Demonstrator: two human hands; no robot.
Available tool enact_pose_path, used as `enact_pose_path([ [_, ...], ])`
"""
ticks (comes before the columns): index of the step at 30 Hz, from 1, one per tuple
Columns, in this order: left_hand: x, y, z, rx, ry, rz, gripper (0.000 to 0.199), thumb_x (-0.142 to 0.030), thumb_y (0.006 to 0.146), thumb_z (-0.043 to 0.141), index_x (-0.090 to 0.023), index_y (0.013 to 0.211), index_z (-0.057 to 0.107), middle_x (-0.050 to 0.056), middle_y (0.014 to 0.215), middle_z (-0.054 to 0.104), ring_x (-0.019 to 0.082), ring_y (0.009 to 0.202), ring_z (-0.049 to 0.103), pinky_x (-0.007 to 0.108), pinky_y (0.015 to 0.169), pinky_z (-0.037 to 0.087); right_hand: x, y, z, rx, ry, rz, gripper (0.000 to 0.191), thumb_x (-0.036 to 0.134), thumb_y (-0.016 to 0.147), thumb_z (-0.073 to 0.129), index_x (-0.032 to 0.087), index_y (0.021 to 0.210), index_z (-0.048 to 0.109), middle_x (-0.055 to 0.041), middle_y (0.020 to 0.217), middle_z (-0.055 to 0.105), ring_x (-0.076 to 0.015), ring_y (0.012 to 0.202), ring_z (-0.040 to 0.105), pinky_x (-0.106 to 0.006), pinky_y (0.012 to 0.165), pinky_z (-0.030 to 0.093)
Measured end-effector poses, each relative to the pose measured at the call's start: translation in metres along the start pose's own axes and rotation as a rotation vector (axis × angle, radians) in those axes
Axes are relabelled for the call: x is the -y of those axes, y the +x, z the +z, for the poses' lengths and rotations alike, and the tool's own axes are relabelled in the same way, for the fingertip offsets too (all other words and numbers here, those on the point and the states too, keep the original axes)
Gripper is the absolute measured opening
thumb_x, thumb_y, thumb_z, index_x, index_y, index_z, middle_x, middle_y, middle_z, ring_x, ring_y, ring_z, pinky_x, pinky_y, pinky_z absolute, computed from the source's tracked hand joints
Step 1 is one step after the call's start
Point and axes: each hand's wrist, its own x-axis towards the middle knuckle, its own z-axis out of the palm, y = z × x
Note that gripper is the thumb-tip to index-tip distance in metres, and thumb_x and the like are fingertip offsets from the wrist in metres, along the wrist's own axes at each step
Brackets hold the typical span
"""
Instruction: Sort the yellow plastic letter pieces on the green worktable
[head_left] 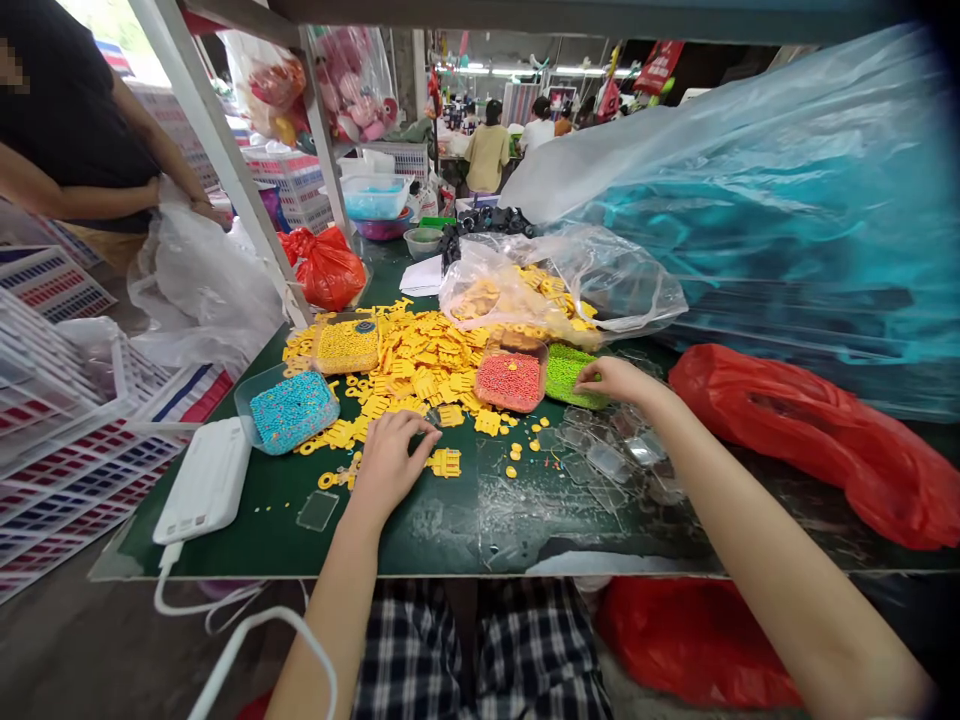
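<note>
My left hand (394,462) rests on the green table with its fingers curled. Its thumb and fingertips close at the left end of a yellow plastic piece (447,462) that has slots and small coloured specks. Over a tray of green beads (564,372) is my right hand (616,382), fingertips pinched together at the beads; any beads between them are too small to make out. Left of that tray stands one of red beads (510,382). Yellow beads (346,346) and blue beads (294,410) fill two more trays. Loose yellow pieces (424,350) are heaped between the trays.
Clear plastic squares (606,462) lie scattered at right, one more (317,510) at left. A white power bank (204,480) with a cable sits at the left edge. A red bag (810,430) and a large plastic-wrapped blue bundle (787,230) border the right. A person (82,130) stands at left.
</note>
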Motion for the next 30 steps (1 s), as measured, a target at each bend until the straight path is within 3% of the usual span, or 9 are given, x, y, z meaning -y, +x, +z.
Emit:
enact_pose_path([
  [4, -0.007, 0.000, 0.000, 0.183, -0.045, 0.081, 0.017, -0.031, 0.094, 0.055, -0.021, 0.084, 0.065, 0.002, 0.095, 0.068, 0.021, 0.095, 0.058, 0.037, 0.086, 0.039, 0.001, -0.004, -0.002, -0.022, -0.060, -0.052, 0.014, 0.031, 0.077, 0.064, 0.021, 0.075, 0.073, -0.0058, 0.085, 0.074, -0.0232, 0.085, 0.064, -0.030, 0.075, 0.044],
  [7, -0.012, 0.000, 0.001, 0.250, -0.055, 0.108, 0.015, -0.030, 0.092, 0.059, -0.021, 0.083, 0.067, 0.002, 0.093, 0.067, 0.020, 0.093, 0.058, 0.037, 0.086, 0.038, 0.002, -0.008, -0.003, -0.060, -0.095, -0.063, 0.017, 0.033, 0.079, 0.063, 0.021, 0.081, 0.074, -0.0077, 0.088, 0.071, -0.0261, 0.092, 0.061, -0.032, 0.077, 0.044],
  [16, -0.012, 0.000, 0.001, 0.285, -0.073, 0.122, 0.018, -0.033, 0.090, 0.061, -0.023, 0.082, 0.073, 0.002, 0.090, 0.068, 0.020, 0.089, 0.057, 0.037, 0.084, 0.038, 0.007, -0.017, 0.002, -0.137, -0.162, -0.027, 0.023, 0.038, 0.085, 0.058, 0.022, 0.090, 0.073, -0.0070, 0.086, 0.067, -0.0242, 0.086, 0.061, -0.030, 0.066, 0.040],
  [21, -0.010, 0.000, 0.000, 0.213, -0.075, 0.032, 0.017, -0.032, 0.092, 0.059, -0.024, 0.087, 0.072, 0.001, 0.093, 0.068, 0.020, 0.092, 0.057, 0.037, 0.084, 0.039, 0.012, -0.020, 0.000, -0.212, -0.107, -0.024, 0.024, 0.038, 0.086, 0.058, 0.020, 0.088, 0.073, -0.0071, 0.082, 0.064, -0.0233, 0.080, 0.060, -0.030, 0.065, 0.040],
  [26, -0.008, 0.000, -0.001, 0.170, -0.032, -0.029, 0.016, -0.029, 0.094, 0.055, -0.022, 0.091, 0.069, 0.002, 0.095, 0.070, 0.021, 0.093, 0.058, 0.037, 0.083, 0.039, 0.056, -0.043, 0.000, -0.375, 0.194, -0.118, 0.034, 0.049, 0.089, 0.053, 0.021, 0.087, 0.073, -0.0071, 0.078, 0.065, -0.0211, 0.071, 0.056, -0.032, 0.065, 0.041],
  [30, -0.010, 0.000, 0.001, 0.202, -0.027, -0.026, 0.016, -0.028, 0.094, 0.056, -0.021, 0.091, 0.069, 0.002, 0.095, 0.070, 0.021, 0.093, 0.058, 0.037, 0.085, 0.039, 0.117, -0.075, 0.020, -0.343, 0.417, -0.406, 0.032, 0.048, 0.092, 0.053, 0.023, 0.085, 0.071, -0.0051, 0.078, 0.067, -0.0198, 0.073, 0.058, -0.032, 0.067, 0.046],
])
